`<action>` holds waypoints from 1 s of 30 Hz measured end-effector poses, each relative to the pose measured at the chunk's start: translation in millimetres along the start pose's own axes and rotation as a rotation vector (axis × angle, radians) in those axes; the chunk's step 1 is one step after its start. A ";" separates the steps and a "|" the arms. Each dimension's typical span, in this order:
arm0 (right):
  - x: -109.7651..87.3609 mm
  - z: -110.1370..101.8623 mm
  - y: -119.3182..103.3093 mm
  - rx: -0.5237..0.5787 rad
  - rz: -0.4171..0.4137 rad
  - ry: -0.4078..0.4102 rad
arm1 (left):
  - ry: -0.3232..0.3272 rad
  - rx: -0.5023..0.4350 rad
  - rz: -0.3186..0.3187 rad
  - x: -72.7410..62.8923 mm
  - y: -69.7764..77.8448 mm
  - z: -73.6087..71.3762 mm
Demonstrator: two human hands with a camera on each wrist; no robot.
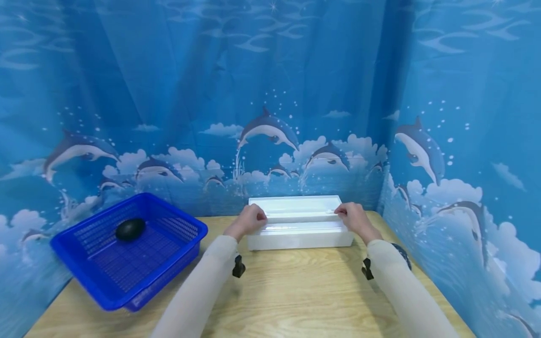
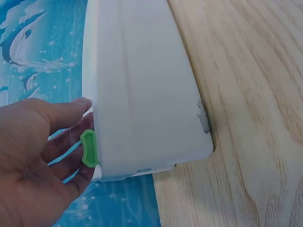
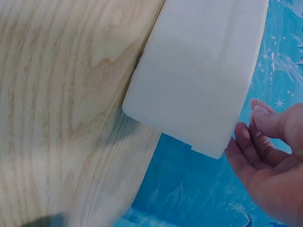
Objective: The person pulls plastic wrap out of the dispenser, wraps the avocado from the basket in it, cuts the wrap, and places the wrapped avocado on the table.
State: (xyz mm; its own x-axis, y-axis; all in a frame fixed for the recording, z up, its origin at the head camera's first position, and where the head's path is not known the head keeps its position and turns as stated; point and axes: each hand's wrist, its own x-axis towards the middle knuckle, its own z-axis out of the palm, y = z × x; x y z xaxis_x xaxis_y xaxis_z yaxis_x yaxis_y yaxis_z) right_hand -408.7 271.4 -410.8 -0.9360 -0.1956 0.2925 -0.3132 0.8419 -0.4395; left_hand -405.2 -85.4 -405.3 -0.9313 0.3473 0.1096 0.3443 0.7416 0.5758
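A long white box [image 1: 300,241] with its lid [image 1: 296,204] raised stands at the far side of the table; it looks like a cling film dispenser. Something clear and glossy, apparently plastic film [image 1: 279,228], shows along its opening. At the box's left end, my left hand [image 1: 249,219] pinches with thumb and fingertips, seemingly at the film's edge. Beside those fingers, a green slider [image 2: 89,148] sits on the box edge. My right hand [image 1: 356,218] pinches likewise at the right end. In the right wrist view its fingers curl beside the box corner; what lies between them is barely visible.
To the left stands a blue plastic basket [image 1: 169,274] with a dark oval object [image 1: 130,229] inside. A wooden table [image 1: 291,295] carries the box and basket. Blue dolphin-print curtains [image 1: 270,70] hang behind and along the right side.
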 end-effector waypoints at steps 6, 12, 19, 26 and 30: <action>4.5 -6.0 -0.1 -0.002 0.017 -0.035 | 0.010 -0.047 -0.011 4.1 -6.5 -6.6; 3.7 -12.1 -0.4 0.035 0.071 -0.089 | -0.005 -0.104 -0.030 6.1 -7.4 -10.3; -1.3 -14.9 0.6 0.151 0.032 -0.080 | 0.000 -0.180 -0.056 7.7 -4.5 -11.0; -2.3 -12.5 0.8 0.247 0.004 -0.056 | 0.034 -0.263 -0.069 5.0 -5.7 -13.7; -2.4 -10.3 0.6 0.312 0.003 -0.033 | 0.043 -0.303 -0.066 3.1 -4.7 -14.9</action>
State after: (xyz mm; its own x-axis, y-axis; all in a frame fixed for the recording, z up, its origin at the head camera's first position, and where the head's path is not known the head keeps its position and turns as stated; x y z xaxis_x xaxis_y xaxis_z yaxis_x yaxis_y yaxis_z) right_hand -405.0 277.5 -403.0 -0.9401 -0.2136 0.2656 -0.3398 0.6484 -0.6812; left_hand -411.4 -96.3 -395.5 -0.9569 0.2748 0.0942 0.2379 0.5550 0.7972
